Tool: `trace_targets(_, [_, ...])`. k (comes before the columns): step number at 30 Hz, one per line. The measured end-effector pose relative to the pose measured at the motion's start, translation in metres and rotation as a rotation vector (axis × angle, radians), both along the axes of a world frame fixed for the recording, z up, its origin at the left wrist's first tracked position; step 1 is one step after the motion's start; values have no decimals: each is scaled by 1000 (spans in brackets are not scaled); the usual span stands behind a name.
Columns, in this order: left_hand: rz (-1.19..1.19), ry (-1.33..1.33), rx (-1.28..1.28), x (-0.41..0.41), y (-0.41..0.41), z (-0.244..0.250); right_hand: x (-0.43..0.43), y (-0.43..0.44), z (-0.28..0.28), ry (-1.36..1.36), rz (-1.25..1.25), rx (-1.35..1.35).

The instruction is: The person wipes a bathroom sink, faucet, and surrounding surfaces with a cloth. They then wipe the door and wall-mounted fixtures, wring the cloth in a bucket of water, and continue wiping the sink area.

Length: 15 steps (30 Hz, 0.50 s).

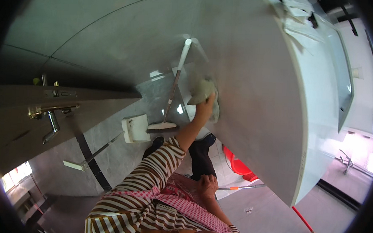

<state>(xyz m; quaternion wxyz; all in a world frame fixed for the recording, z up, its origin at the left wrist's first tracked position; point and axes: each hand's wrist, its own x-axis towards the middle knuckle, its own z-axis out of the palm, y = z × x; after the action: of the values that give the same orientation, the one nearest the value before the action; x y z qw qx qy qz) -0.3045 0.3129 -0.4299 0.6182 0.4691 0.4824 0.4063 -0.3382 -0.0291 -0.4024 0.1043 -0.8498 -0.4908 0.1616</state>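
Observation:
My left hand [207,101] grips a pale grey-green cloth [203,91], blurred, and reaches up along the side of a large light-grey panel [257,95]. The cloth lies against or very near the panel's surface; whether it touches all along I cannot tell. My right hand [207,184] rests on my bent right leg, over the dark trousers, with its fingers curled and no object visible in it. A broom [174,84] with a white and brown handle leans upright in the corner, its bristle head on the floor. Beside it lies a white dustpan [136,128] with a long handle.
A red bucket [236,161] is partly hidden under the panel's edge. Near it, a metal pole with an orange band [234,188] lies low. At the left, a dark door [89,106] carries a lever handle [51,126]. A white washbasin [336,64] and crumpled white paper [300,18] sit at the right.

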Motion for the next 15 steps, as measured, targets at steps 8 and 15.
trace_targets(8, [-436,-294,-561,-103,-86,-32,60,92,-47,150,-101,188])
trace_targets(15, [-55,-82,-862,-257,-121,-17,49,313,-70,653,-282,154])
